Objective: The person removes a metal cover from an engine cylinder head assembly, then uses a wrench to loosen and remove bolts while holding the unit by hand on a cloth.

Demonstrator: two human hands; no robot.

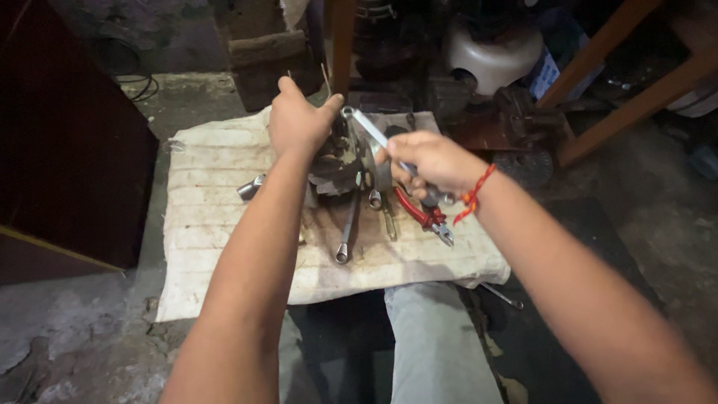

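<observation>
My left hand [295, 120] is closed over the top of a greasy metal engine part [342, 161] that stands on a dirty white cloth [217, 209]. A silver ring spanner [370, 129] is gripped in my right hand [432, 161], its ring end set on the top of the part close to my left thumb. A red thread is tied around my right wrist. Below the part lie a socket wrench [346, 236], a smaller spanner [385, 213] and red-handled pliers [425, 215].
A metal socket [250, 187] lies left of the part. A dark cabinet [67, 135] stands at the left, wooden legs [636, 97] at the right, a white stool [493, 52] and clutter behind. My knee [430, 337] is at the cloth's near edge.
</observation>
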